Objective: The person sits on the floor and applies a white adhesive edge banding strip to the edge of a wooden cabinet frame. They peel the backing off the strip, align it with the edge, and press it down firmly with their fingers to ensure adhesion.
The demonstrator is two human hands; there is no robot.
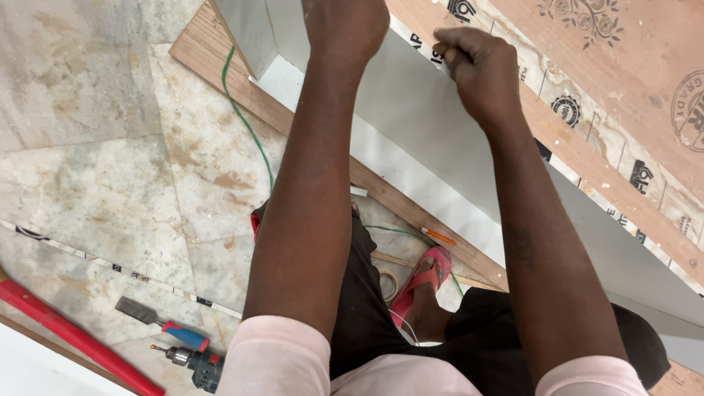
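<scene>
Nearest the camera are two pale pink sleeves, with both bare forearms stretching away from them toward a grey board that runs slantwise across the upper right of the view. The left hand rests on the board's near top edge, close to the corner where a second grey panel meets it; its fingers fold over the far side out of sight, so I cannot tell how firmly it grips. The right hand sits just beside it along the same edge, fingers curled and pinched together on the top of the board; whether something small lies between the fingertips cannot be made out.

Behind the board lies a sheet of brown plywood with dark stamps and a strip of patterned edge tape. Below the board a wooden plank lies on the marble floor, and a green wire trails across both. Between the arms are dark shorts, a foot in a red sandal, a roll of tape and an orange pencil lying against the plank.

At the lower left of the floor lie a long red bar, a chisel with a red and blue handle and a drill just beside it.
</scene>
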